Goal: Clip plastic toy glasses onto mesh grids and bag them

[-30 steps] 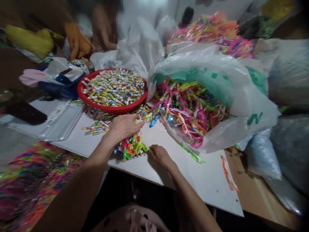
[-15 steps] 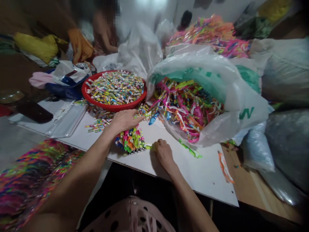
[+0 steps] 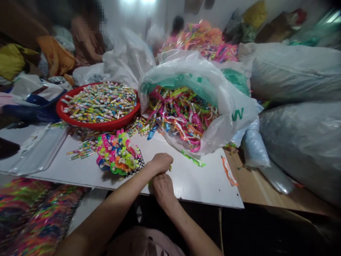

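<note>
My left hand [image 3: 160, 163] and my right hand [image 3: 162, 187] are closed and pressed together at the front edge of the white board [image 3: 202, 181]. A thin yellow-green strip [image 3: 170, 166] pokes out of them; most of it is hidden. Just to the left, a pile of bright plastic loops [image 3: 117, 153] lies on a black-and-white card. Behind it stands a red basin [image 3: 80, 121] heaped with small colourful tubes. An open white plastic bag [image 3: 234, 106] full of pink, orange and green toy pieces lies right of the basin.
Loose tubes [image 3: 82, 151] are scattered on the board near the basin. An orange piece [image 3: 228, 171] and a green piece [image 3: 193, 160] lie by the bag. Large stuffed sacks [image 3: 301, 138] fill the right. Clear packets [image 3: 34, 153] lie left. Another person [image 3: 85, 39] sits at the back.
My left hand left the scattered tubes and came back to join my right hand at the board's front edge. The loop pile is now uncovered. The view has shifted right.
</note>
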Motion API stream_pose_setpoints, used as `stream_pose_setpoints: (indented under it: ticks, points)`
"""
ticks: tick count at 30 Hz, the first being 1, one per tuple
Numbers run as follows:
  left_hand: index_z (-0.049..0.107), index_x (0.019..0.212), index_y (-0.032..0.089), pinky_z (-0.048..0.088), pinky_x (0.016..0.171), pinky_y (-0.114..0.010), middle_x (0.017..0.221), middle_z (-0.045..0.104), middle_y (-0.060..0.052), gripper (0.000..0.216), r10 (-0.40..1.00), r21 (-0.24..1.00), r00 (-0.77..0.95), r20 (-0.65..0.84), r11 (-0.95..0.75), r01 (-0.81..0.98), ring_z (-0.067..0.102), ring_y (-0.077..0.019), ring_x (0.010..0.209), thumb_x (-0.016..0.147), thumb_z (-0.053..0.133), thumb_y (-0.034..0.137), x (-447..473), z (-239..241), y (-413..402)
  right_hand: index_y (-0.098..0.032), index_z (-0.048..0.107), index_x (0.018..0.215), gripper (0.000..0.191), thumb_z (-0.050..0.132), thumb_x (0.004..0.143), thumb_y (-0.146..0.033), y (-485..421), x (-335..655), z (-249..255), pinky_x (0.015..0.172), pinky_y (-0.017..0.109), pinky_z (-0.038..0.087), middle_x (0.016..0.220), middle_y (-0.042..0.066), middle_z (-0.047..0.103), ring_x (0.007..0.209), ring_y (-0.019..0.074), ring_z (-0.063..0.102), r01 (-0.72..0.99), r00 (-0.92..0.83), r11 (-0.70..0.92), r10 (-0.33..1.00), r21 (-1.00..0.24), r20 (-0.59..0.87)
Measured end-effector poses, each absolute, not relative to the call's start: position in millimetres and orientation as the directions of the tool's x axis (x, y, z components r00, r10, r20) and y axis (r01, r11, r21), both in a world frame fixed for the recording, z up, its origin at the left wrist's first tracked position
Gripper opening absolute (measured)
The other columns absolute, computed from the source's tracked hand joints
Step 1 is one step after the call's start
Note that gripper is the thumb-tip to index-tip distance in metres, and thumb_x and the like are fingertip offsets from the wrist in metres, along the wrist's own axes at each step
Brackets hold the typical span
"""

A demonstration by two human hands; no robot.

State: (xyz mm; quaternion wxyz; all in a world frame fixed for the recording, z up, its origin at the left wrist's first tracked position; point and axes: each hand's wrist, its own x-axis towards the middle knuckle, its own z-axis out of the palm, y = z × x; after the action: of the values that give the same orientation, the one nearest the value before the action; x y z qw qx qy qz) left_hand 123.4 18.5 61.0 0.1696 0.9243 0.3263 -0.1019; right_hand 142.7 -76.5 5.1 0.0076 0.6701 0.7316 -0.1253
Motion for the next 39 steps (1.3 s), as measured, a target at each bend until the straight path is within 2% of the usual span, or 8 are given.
stream_pose_setpoints:
  ticks: [7, 9, 12, 14, 19, 28, 34, 39]
  points:
    - [0.063, 0.086, 0.013, 0.046, 0.085, -0.039, 0.107, 0.057, -0.015, 0.015, 0.632, 0.332, 0.755, -0.175, -0.684, 0.65, 0.055, -0.026, 0.103, 0.086, 0.05, 0.021, 119, 36, 14, -0.016, 0.059, 0.097, 0.024, 0.046, 0.079, -0.007, -132, 201, 16, 0.066, 0.028, 0.043, 0.093, 0.009, 0.063, 0.085, 0.0219, 0.059, 0.962, -0.038, -0.039, 0.962, -0.272, -0.271]
    - [0.06, 0.09, 0.014, 0.047, 0.081, -0.035, 0.1, 0.059, -0.011, 0.02, 0.666, 0.454, 0.731, -0.15, -0.61, 0.649, 0.058, -0.0216, 0.096, 0.089, 0.045, 0.028, 105, 34, 9, -0.018, 0.058, 0.091, 0.016, 0.049, 0.079, -0.013, -147, 234, 19, 0.063, 0.026, 0.039, 0.09, 0.007, 0.062, 0.079, 0.0191, 0.058, 0.926, -0.007, -0.097, 0.962, -0.365, -0.272]
    - [0.052, 0.104, 0.014, 0.049, 0.065, -0.028, 0.083, 0.059, -0.004, 0.029, 0.727, 0.861, 0.647, -0.231, -0.157, 0.484, 0.061, -0.0156, 0.074, 0.089, 0.044, 0.038, 85, 25, -7, -0.019, 0.053, 0.074, 0.012, 0.051, 0.082, -0.028, -156, 271, 28, 0.058, 0.026, 0.036, 0.071, 0.002, 0.058, 0.064, 0.016, 0.053, 0.796, 0.142, -0.233, 0.969, -0.559, -0.202]
    - [0.049, 0.112, 0.015, 0.047, 0.059, -0.027, 0.078, 0.058, -0.002, 0.041, 0.705, 0.947, 0.637, -0.312, 0.177, 0.267, 0.06, -0.014, 0.066, 0.084, 0.053, 0.045, 76, 18, -22, -0.02, 0.051, 0.069, 0.025, 0.051, 0.084, -0.04, -148, 279, 37, 0.055, 0.026, 0.036, 0.062, 0.0, 0.054, 0.059, 0.0153, 0.05, 0.617, 0.3, -0.284, 0.947, -0.735, -0.114]
    - [0.054, 0.103, 0.016, 0.044, 0.065, -0.026, 0.079, 0.061, -0.003, 0.047, 0.7, 0.94, 0.646, -0.304, 0.333, 0.081, 0.059, -0.013, 0.07, 0.075, 0.064, 0.052, 75, 24, -45, -0.019, 0.054, 0.078, 0.028, 0.054, 0.082, -0.046, -101, 249, 48, 0.055, 0.025, 0.042, 0.066, -0.001, 0.054, 0.06, 0.0138, 0.051, 0.291, 0.449, -0.128, 0.894, -0.948, 0.017]
    - [0.056, 0.09, 0.016, 0.034, 0.055, -0.022, 0.064, 0.051, 0.004, 0.04, 0.789, 0.955, 0.551, -0.274, 0.292, 0.056, 0.045, -0.0085, 0.058, 0.072, 0.067, 0.05, 72, 34, -44, -0.018, 0.054, 0.086, 0.025, 0.063, 0.077, -0.04, -88, 230, 56, 0.06, 0.027, 0.05, 0.074, 0.0, 0.058, 0.065, 0.014, 0.059, 0.168, 0.516, -0.066, 0.856, -0.984, 0.031]
    - [0.052, 0.092, 0.017, 0.037, 0.056, -0.023, 0.076, 0.066, -0.003, 0.049, 0.73, 0.909, 0.592, -0.342, 0.417, 0.011, 0.05, -0.0092, 0.058, 0.063, 0.073, 0.051, 75, 36, -49, -0.018, 0.052, 0.09, 0.029, 0.064, 0.076, -0.041, -87, 226, 51, 0.058, 0.028, 0.053, 0.067, -0.004, 0.054, 0.059, 0.0123, 0.056, -0.018, 0.492, -0.073, 0.868, -0.997, -0.072]
    - [0.056, 0.099, 0.015, 0.036, 0.056, -0.023, 0.075, 0.065, -0.004, 0.045, 0.728, 0.913, 0.601, -0.33, 0.407, 0.008, 0.049, -0.0091, 0.058, 0.071, 0.07, 0.047, 73, 30, -55, -0.019, 0.052, 0.09, 0.032, 0.066, 0.072, -0.041, -87, 230, 49, 0.055, 0.025, 0.052, 0.066, -0.006, 0.052, 0.055, 0.0104, 0.055, -0.148, 0.388, -0.094, 0.91, -0.984, -0.145]
